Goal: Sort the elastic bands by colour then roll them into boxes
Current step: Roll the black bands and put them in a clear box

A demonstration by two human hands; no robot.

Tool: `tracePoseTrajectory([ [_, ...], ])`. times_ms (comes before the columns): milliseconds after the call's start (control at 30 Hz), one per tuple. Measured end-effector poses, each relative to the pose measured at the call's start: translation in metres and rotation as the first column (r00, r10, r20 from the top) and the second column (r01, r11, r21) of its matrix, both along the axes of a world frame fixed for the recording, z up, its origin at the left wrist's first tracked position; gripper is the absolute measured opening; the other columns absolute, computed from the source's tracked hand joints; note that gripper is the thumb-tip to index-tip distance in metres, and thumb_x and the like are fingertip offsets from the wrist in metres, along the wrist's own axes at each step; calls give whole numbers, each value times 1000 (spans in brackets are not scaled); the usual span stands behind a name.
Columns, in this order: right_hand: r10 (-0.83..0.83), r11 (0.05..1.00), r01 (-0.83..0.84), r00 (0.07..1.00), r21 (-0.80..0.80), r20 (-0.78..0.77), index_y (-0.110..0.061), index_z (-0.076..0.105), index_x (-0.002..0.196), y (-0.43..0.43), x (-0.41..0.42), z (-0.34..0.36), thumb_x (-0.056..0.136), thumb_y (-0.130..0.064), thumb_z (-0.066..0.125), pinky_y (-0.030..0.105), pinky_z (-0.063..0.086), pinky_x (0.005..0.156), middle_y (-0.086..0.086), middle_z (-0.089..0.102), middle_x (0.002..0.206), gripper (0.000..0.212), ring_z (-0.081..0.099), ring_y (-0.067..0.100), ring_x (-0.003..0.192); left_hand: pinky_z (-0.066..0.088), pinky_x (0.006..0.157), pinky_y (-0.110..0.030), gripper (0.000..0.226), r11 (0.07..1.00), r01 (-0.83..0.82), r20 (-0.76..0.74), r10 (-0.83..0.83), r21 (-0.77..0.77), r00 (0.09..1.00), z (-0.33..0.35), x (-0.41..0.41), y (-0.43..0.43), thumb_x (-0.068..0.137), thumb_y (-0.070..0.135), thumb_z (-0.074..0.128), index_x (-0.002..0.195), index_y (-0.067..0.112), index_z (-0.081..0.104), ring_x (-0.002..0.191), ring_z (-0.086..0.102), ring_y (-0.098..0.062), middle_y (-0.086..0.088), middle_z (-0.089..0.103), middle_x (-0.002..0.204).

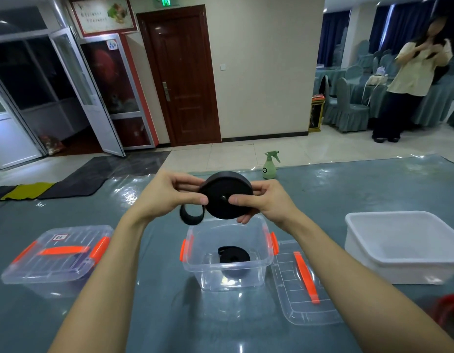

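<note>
A black elastic band rolled into a thick disc [221,192] is held above the open clear box [265,253]. My left hand [167,197] pinches the roll's left side, thumb on its face. My right hand [261,202] grips the right side, thumb near the centre. A loose end of the band [191,216] curls down below my left hand. Inside the open box lies another rolled black band [233,257].
A closed clear box with orange clips [58,256] sits at the left. The open box's lid [304,281] lies to its right. A white tub [404,245] stands at the right, a green spray bottle [270,165] behind. Something red [449,312] shows at the right edge. A person stands far right.
</note>
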State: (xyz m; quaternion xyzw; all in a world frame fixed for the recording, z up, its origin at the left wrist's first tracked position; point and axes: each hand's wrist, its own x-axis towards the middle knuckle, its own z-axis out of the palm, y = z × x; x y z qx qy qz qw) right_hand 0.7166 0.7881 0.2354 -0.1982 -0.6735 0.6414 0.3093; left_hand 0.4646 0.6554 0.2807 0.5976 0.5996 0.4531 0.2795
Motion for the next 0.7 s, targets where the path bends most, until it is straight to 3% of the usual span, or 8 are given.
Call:
tracePoseTrajectory([
  [167, 2, 993, -10, 997, -117, -71, 0, 81, 111, -2, -5, -19, 77, -21, 97, 34, 66, 64, 29, 79, 98, 43, 77, 42, 70, 65, 95, -34, 67, 998, -37, 70, 33, 53, 997, -16, 9, 4, 50, 60, 105, 108, 30, 87, 101, 83, -26, -7, 86, 105],
  [300, 138, 979, -138, 990, -147, -6, -6, 81, 116, -1, -3, -36, 70, -32, 102, 37, 67, 72, 27, 79, 107, 57, 79, 48, 86, 65, 93, -43, 59, 998, -37, -83, 33, -53, 996, -8, 11, 3, 48, 60, 105, 98, 32, 88, 91, 84, -22, -3, 86, 93],
  [367, 176, 984, -170, 978, -61, 115, -16, 80, 120, 1, -1, -33, 71, -39, 101, 34, 65, 61, 17, 81, 111, 58, 80, 45, 85, 67, 87, -45, 50, 994, -65, -213, 44, -92, 976, -3, 14, 4, 52, 58, 103, 94, 36, 88, 85, 84, -20, 3, 85, 87],
  [433, 115, 986, -141, 959, 86, 259, -31, 77, 125, 3, 1, -26, 69, -50, 100, 31, 55, 47, 0, 81, 118, 64, 80, 40, 72, 66, 77, -41, 43, 990, -73, -346, 26, -121, 938, 1, 16, 7, 54, 58, 101, 91, 40, 88, 78, 82, -17, 8, 84, 81],
  [500, 33, 969, -115, 938, 219, 346, -40, 78, 118, 4, 1, -17, 65, -56, 100, 28, 47, 43, -11, 80, 116, 60, 79, 34, 63, 61, 67, -34, 37, 987, -70, -477, -9, -147, 879, 5, 21, 10, 56, 56, 100, 88, 41, 87, 73, 78, -14, 13, 82, 77],
  [567, 24, 933, -155, 927, 324, 375, -30, 84, 104, 4, -2, -11, 70, -47, 100, 31, 52, 45, -8, 82, 105, 42, 79, 32, 63, 60, 65, -33, 34, 983, -73, -576, -40, -171, 816, 9, 25, 14, 58, 52, 101, 86, 38, 87, 71, 75, -12, 15, 80, 75],
  [633, 33, 932, -164, 927, 324, 373, -15, 84, 100, 2, -4, -10, 75, -32, 100, 36, 63, 57, 1, 83, 95, 34, 79, 32, 67, 62, 68, -36, 32, 977, -65, -636, -80, -201, 767, 15, 27, 17, 61, 50, 101, 85, 36, 86, 70, 75, -10, 17, 79, 75],
  [700, 28, 919, -186, 910, 348, 413, -16, 81, 100, 0, -6, -6, 76, -32, 99, 39, 64, 60, -1, 82, 94, 34, 80, 27, 68, 63, 66, -35, 30, 972, -59, -675, -114, -227, 729, 22, 29, 19, 62, 51, 101, 84, 36, 86, 69, 74, -7, 18, 78, 73],
])
